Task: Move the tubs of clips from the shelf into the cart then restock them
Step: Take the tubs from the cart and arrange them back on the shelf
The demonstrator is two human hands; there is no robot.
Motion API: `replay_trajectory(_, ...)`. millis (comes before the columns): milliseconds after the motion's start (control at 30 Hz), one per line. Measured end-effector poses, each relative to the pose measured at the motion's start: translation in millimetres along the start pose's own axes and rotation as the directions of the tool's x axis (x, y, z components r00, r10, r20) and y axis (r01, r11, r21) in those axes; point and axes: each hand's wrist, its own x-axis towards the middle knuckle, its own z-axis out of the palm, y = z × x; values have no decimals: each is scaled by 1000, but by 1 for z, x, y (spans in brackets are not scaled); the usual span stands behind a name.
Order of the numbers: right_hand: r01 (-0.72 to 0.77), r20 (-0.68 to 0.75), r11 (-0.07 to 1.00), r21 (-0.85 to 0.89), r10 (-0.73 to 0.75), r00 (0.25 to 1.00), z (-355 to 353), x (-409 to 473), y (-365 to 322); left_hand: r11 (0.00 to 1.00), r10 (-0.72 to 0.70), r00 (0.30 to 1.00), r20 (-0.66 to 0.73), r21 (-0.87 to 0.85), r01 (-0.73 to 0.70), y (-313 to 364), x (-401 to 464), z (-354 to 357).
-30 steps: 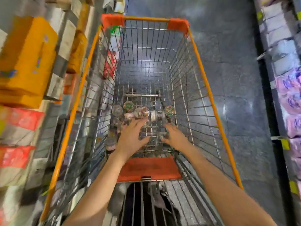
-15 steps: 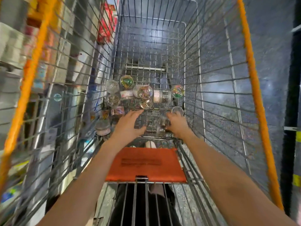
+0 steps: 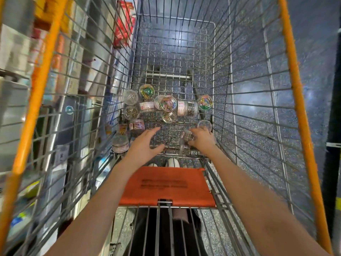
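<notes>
Deep inside the wire cart (image 3: 239,100), left hand (image 3: 143,146) splays fingers; right hand (image 3: 202,140) grips a clip tub (image 3: 188,135).

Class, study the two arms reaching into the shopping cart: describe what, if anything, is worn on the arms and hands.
Both forearms are bare as far up as the picture shows: no sleeves in view. The left hand and right hand wear no gloves, and no watch, bracelet or ring shows on the visible parts. No markings or cables show on either arm.
</notes>
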Motion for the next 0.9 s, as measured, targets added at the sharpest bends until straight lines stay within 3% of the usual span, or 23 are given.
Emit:
replay_trajectory(100, 19, -3, 976, 218, -19, 1000, -9, -14, -17, 998, 4, 1000, 11, -61, -3, 1, -5, -4)
replay_trajectory(233, 105, -40, 927, 359, -97, 995, -26, -39, -42, 991, -34, 999, 36, -126, 38, 5, -7, -11)
replay_trajectory(567, 356, -41, 879, 318, -363, 931, -39, -75, -82, 972, -94, 994, 59, -209, 105, 5, -6, -10)
replay_trajectory(733, 291, 47, 893, 345, -326, 944, -28, -71, -68, 962, -123, 991, 52, -239, 132, 2, -3, -2)
replay_trajectory(900, 85, 120, 936, 342, -133, 984, -13, -46, -35, 972, -141, 990, 22, -185, 142, -9, -2, -1)
